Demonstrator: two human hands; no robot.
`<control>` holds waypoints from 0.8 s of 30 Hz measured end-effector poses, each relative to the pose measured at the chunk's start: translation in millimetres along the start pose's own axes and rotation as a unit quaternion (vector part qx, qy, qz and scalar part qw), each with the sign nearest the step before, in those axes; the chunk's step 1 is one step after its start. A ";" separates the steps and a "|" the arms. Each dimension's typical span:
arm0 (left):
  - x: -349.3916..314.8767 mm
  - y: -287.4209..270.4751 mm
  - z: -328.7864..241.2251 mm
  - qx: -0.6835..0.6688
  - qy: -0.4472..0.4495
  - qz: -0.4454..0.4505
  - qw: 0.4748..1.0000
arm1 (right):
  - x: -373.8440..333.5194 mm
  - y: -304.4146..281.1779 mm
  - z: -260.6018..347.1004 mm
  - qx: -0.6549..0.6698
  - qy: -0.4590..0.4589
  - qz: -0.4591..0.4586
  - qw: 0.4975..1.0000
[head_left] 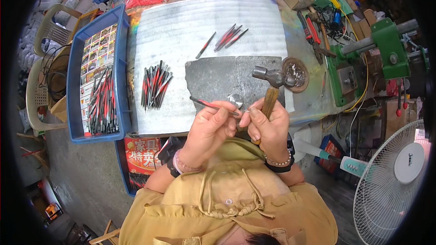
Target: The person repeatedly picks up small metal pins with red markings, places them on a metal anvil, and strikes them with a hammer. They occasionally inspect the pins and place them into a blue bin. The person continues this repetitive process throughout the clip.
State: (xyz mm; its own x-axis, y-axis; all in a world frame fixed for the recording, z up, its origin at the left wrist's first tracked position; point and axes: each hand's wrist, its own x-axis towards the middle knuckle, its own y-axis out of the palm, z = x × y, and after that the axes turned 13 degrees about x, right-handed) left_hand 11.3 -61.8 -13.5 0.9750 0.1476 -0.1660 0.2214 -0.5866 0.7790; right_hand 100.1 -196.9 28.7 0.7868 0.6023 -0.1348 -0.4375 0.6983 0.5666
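My left hand [210,127] pinches a slim black-and-red pen-like stick [203,103], its far end pointing left. In my right hand [269,124] a hammer [271,102] rests by its wooden handle, the metal head up over the grey stone slab [209,79]. The right thumb and forefinger meet by the stick's near end; anything tiny between them is too small to make out. A small shiny round metal piece [235,100] sits on the slab just beyond my fingers. At the slab's right edge stands a round brown dish [303,86] of small silvery pieces.
Similar sticks lie in a pile [156,86] and a smaller group [230,36] on the white foam sheet [177,22]. More fill a blue crate [121,72] at left. Pliers [313,31] and a green hand press [390,47] stand right, above a white fan [395,177].
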 end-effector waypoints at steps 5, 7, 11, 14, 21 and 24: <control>0.9 -1.0 1.7 -0.056 -0.029 0.003 0.998 | -1.9 5.2 -3.9 -0.030 0.005 0.011 0.999; 0.8 0.6 0.3 -0.054 -0.042 -0.011 0.998 | -1.4 6.1 -4.3 -0.033 0.008 0.012 0.999; -0.1 4.4 -2.1 -0.041 -0.057 -0.038 0.997 | -0.3 6.7 -3.8 -0.040 0.010 0.019 0.999; 0.0 4.8 -2.4 -0.045 -0.064 -0.034 0.996 | 0.7 6.0 -4.7 -0.054 -0.012 0.029 0.998; -2.5 0.4 1.9 -0.095 -0.095 -0.037 0.990 | 3.6 6.5 -13.1 -0.270 -0.125 0.020 0.955; -1.4 -1.3 1.3 -0.113 -0.086 -0.020 0.990 | 4.9 9.0 -15.6 -0.322 -0.147 0.011 0.935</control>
State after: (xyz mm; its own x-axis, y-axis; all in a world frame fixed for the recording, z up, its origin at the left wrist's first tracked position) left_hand 9.7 -62.3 -15.1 0.9583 0.0185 -0.2850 0.2698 -0.3863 0.8821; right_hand 93.2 -181.6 20.4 0.8183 0.5539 0.1535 -0.5528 0.8316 -0.0538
